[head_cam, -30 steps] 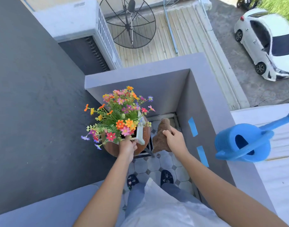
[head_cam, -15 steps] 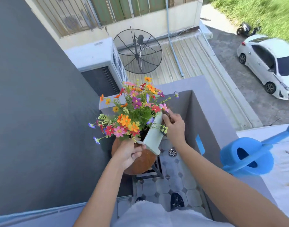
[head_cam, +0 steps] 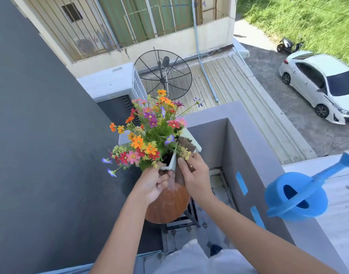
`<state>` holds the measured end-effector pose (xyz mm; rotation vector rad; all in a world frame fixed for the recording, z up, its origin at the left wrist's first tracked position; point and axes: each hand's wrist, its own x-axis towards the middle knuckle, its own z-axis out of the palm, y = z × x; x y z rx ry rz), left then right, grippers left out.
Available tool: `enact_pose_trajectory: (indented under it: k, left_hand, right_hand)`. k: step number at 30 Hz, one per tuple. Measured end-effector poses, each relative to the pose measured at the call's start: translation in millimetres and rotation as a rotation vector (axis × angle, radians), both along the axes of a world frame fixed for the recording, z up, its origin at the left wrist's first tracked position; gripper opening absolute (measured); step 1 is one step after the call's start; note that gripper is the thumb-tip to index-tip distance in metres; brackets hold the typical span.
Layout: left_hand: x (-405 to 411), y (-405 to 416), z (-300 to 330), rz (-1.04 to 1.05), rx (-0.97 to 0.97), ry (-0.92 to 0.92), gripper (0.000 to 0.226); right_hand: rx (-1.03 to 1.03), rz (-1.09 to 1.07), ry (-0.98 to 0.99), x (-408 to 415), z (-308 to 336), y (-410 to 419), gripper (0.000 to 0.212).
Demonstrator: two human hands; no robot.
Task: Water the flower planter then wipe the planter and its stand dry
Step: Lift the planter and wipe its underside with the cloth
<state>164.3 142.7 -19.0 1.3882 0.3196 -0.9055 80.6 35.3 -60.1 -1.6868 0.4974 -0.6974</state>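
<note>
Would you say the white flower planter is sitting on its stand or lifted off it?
Lifted: both hands, left hand and right hand, hold the planter up, tilted, above the round brown stand.

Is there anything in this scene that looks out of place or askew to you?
Yes: the white flower planter is lifted and tilted, held by the left hand, with the right hand pressing a brown cloth on it. The blue watering can sits on the ledge.

one planter (head_cam: 170, 164), one watering can (head_cam: 296, 196), two hands (head_cam: 154, 182)
</note>
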Motion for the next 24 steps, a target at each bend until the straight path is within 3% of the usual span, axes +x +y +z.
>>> enact_pose_trajectory:
  k: [4, 11, 15, 20, 24]
  left_hand:
    - [-13, -2, 9, -0.006, -0.031, -0.033, 0.027]
    - [-21, -6, 21, 0.049, -0.085, -0.070, 0.031]
    - [-18, -6, 23, 0.071, -0.124, -0.039, 0.032]
    - [-17, -9, 12, 0.071, -0.098, -0.035, 0.027]
    - [-12, -7, -1, 0.102, -0.081, -0.017, 0.023]
  right_hand:
    - [0.032, -0.139, 0.002, 33, 6, -40, 0.016]
    - [-0.034, -0.261, 0.089, 29, -25, -68, 0.035]
    - [0.024, -0.258, 0.085, 20, -32, -56, 0.038]
    - [-0.177, -0.110, 0.038, 29, -8, -35, 0.033]
    - [-0.056, -0.038, -0.056, 14, -1, -16, 0.014]
